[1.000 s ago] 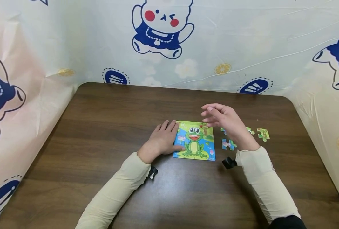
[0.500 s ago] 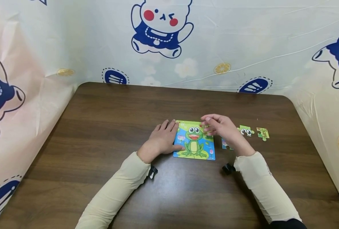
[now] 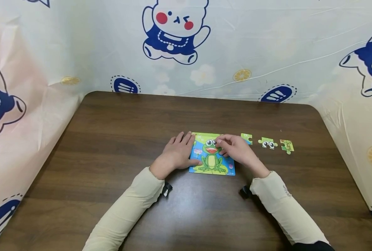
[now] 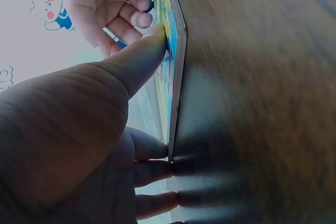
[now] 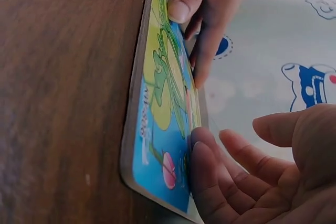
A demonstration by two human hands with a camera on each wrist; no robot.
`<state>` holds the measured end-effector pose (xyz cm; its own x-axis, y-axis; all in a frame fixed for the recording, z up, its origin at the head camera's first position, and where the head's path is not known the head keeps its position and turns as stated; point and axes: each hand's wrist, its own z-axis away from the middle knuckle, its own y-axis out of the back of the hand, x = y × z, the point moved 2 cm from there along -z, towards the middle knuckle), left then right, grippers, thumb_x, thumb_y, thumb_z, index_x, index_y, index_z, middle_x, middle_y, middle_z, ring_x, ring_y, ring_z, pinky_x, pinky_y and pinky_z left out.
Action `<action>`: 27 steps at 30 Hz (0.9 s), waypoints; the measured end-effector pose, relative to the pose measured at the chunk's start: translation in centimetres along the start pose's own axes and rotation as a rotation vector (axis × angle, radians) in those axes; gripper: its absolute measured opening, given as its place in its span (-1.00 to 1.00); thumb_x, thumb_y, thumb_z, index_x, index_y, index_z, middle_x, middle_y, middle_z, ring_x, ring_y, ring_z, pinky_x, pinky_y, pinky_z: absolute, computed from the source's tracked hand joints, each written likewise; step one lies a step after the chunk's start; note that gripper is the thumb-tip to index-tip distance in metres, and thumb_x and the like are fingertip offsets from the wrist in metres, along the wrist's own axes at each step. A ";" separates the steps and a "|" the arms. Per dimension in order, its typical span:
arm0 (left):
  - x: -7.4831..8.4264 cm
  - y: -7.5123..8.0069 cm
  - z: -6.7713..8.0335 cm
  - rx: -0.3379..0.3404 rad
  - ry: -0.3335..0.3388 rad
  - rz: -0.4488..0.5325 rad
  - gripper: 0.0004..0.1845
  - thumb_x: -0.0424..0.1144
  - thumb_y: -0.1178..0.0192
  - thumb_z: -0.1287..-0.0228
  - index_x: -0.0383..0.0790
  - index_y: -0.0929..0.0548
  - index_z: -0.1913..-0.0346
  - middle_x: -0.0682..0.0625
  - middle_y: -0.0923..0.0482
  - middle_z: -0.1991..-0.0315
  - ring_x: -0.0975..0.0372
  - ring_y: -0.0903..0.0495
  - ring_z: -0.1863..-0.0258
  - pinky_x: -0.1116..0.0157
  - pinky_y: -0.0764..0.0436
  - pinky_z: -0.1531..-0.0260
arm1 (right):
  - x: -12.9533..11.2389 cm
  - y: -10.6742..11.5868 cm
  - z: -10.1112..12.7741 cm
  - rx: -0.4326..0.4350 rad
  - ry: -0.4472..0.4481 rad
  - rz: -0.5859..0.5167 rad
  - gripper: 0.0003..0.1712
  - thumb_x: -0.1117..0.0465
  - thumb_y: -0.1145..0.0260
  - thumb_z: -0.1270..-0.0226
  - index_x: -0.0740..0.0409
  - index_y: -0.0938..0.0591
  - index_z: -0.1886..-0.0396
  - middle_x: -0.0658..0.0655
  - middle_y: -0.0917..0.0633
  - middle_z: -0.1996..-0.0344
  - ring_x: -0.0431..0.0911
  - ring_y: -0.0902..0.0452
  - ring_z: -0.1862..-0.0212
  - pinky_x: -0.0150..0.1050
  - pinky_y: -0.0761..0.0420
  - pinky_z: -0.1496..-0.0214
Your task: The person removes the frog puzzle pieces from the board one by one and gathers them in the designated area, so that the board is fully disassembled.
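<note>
While my left hand [image 3: 177,153] lies flat, thumb pressing the frog puzzle board [image 3: 211,165] at mid-table, my right hand [image 3: 234,149] curls its fingertips onto the frog's face, apparently working on a piece; whether one is pinched, I cannot tell. Three loose pieces [image 3: 267,143] lie to the right. Next, I judge: a clean pinch and lift.

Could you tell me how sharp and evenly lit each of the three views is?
Head view: sharp, evenly lit, soft glare on the table near its front edge. Left wrist view: dim, the left hand a dark blurred mass close to the lens. Right wrist view: brighter, the frog puzzle fairly clear, the right hand soft.
</note>
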<state>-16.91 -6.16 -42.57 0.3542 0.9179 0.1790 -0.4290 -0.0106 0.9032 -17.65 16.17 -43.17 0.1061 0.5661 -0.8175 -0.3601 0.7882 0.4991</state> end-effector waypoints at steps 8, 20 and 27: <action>0.7 -0.6 -0.1 -0.010 0.005 -0.008 0.13 0.44 -0.05 -0.33 -0.20 0.16 -0.65 -0.14 0.24 -0.68 -0.12 0.23 -0.66 -0.10 0.02 -0.59 | -0.4 -0.2 0.0 0.016 0.047 0.151 -0.61 0.01 -0.16 -0.58 0.11 -0.68 -0.16 0.17 -0.78 0.20 -0.11 -0.71 0.33 -0.26 -0.68 0.24; 1.5 -0.8 -0.2 0.009 0.069 -0.017 0.16 0.49 -0.02 -0.30 -0.24 0.14 -0.65 -0.17 0.22 -0.68 -0.17 0.22 -0.65 -0.09 0.02 -0.59 | -0.5 -0.5 -0.3 0.008 0.082 0.207 -0.59 -0.03 -0.16 -0.58 0.10 -0.68 -0.18 0.16 -0.77 0.15 -0.12 -0.68 0.38 -0.24 -0.60 0.31; 1.7 -0.7 -0.4 0.001 0.100 -0.025 0.17 0.50 -0.04 -0.28 -0.23 0.12 -0.65 -0.15 0.19 -0.68 -0.15 0.19 -0.65 -0.08 0.00 -0.59 | -0.7 -0.6 -0.5 -0.001 0.061 0.211 -0.58 -0.02 -0.16 -0.58 0.08 -0.68 -0.20 0.18 -0.76 0.10 -0.11 -0.64 0.42 -0.24 -0.56 0.31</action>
<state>-16.30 -4.45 -43.09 0.2802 0.9529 0.1163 -0.4204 0.0129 0.9073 -18.00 15.22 -43.04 -0.0276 0.7029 -0.7108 -0.3689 0.6537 0.6608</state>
